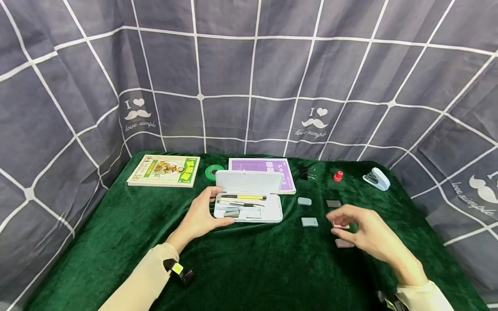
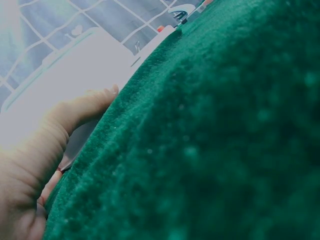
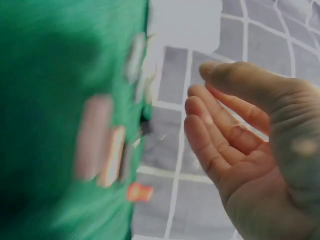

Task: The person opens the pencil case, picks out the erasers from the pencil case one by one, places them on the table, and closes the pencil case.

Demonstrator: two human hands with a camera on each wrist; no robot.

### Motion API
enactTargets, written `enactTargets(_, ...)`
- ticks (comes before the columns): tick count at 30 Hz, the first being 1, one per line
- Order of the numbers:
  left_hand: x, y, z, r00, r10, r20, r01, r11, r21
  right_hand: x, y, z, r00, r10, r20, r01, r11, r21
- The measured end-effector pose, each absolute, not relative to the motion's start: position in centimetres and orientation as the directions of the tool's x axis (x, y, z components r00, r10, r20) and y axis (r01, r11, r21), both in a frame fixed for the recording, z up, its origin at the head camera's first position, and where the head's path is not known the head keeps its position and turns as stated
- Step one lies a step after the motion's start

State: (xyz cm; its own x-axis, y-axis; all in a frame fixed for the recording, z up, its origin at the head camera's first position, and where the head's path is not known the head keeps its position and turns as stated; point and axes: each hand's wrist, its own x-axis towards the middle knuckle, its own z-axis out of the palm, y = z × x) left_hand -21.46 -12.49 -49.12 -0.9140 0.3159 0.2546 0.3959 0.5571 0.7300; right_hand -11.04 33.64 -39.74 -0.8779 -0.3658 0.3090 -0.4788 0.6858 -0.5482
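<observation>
A white pencil case (image 1: 275,211) lies with its lid raised on the green cloth, holding a yellow pen (image 1: 249,197), a slim dark-tipped pen (image 1: 245,204) and small flat pieces. My left hand (image 1: 200,216) grips the case's left end, thumb at the front edge and fingers behind. To the right, my right hand (image 1: 365,226) hovers above small blocks, fingers loosely bent, nothing between them in the right wrist view. Among these are a pinkish block (image 3: 94,137), a red-and-white block (image 1: 340,226) partly behind the fingers, and a dark block (image 1: 332,203).
Between case and right hand lie a pale block (image 1: 309,222) and a rounded one (image 1: 304,201). Behind are an illustrated book (image 1: 163,170), green tape (image 1: 211,172), a purple book (image 1: 288,177), a black binder clip (image 1: 305,174), a small red object (image 1: 338,176) and a white desk tool (image 1: 379,179).
</observation>
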Motion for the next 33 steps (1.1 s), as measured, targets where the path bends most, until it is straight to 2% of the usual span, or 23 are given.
enactTargets(7,-21.4,-12.5,-48.9,-0.918,0.311,0.247,0.386,0.553,0.738,-15.3,27.6,-37.8,-0.796,-0.452,0.403,-0.606,0.606,-0.516)
enactTargets(17,-21.6,-12.1,-48.7,-0.916,0.317,0.246,0.389,0.545,0.743,-19.5,19.4,-38.7,-0.767,-0.559,0.313,-0.612,0.495,-0.617)
enactTargets(20,-21.6,-12.0,-48.8,-0.913,0.314,0.259,0.397,0.547,0.737,-20.0,17.7,-39.4,-0.76,-0.598,0.255,-0.604,0.506,-0.616)
enactTargets(26,-21.7,-12.1,-49.1,-0.914,0.318,0.254,0.396,0.552,0.734,-20.1,15.8,-40.9,-0.72,-0.684,0.119,-0.624,0.564,-0.54)
enactTargets(30,-21.7,-12.3,-49.1,-0.917,0.307,0.254,0.389,0.553,0.737,-20.2,15.4,-41.7,-0.672,-0.734,0.095,-0.686,0.569,-0.453)
enactTargets(33,-21.7,-12.5,-49.2,-0.919,0.305,0.25,0.385,0.555,0.738,-20.2,15.2,-41.9,-0.668,-0.739,0.093,-0.696,0.576,-0.429)
